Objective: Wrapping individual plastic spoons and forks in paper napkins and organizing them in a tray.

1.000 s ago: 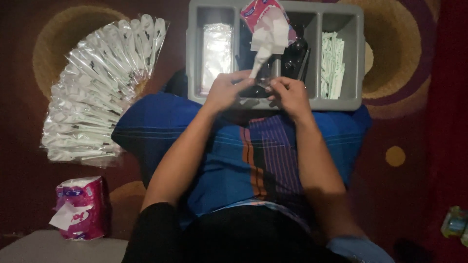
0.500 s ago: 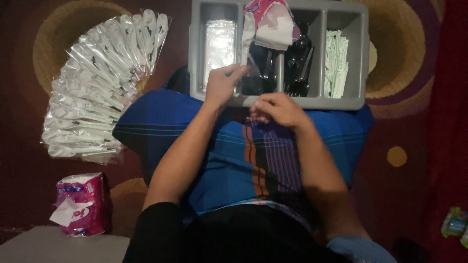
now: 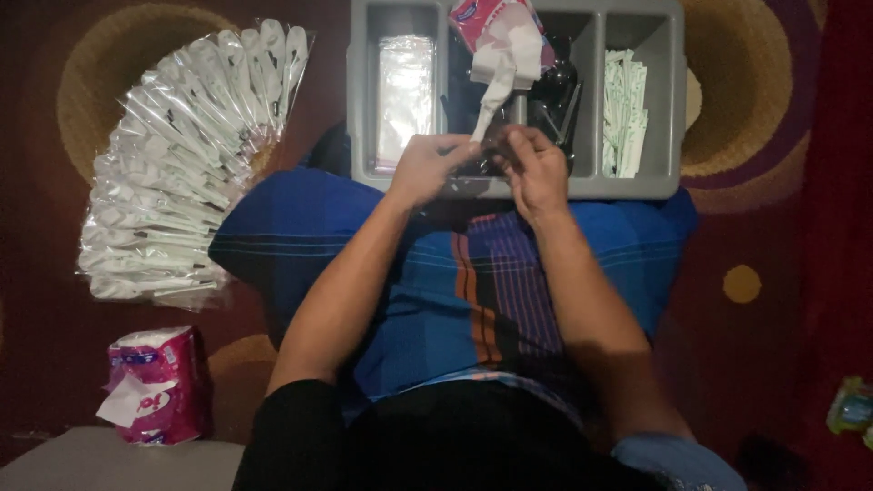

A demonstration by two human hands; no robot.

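— What do I have in hand?

— I see both hands meeting over the near edge of the grey tray (image 3: 364, 109), at its middle compartment. My left hand (image 3: 426, 168) and right hand (image 3: 535, 168) are close together, nearly touching, with a small dark item (image 3: 488, 153) between them. It is too dim to tell what it is. A white tissue (image 3: 496, 82) hangs down from a pink pack (image 3: 482, 20) right to that spot.

— And the fingers?

— On the left hand the fingers (image 3: 455, 145) are curled in and pinching at the item. On the right they are bent and pressed together on it from the other side.

— What else is in the tray?

— Clear packets (image 3: 405, 95) in the left compartment, dark cutlery (image 3: 555, 95) in the middle, white and green sachets (image 3: 626, 114) in the right one. The tray rests against my blue cloth (image 3: 409, 300), across my lap.

— Further out?

— A fan of wrapped spoons (image 3: 182, 164) lies on the carpet (image 3: 773, 227) to my left, well apart from the tray. A second pink pack (image 3: 155, 386) sits nearer me, below the fan.
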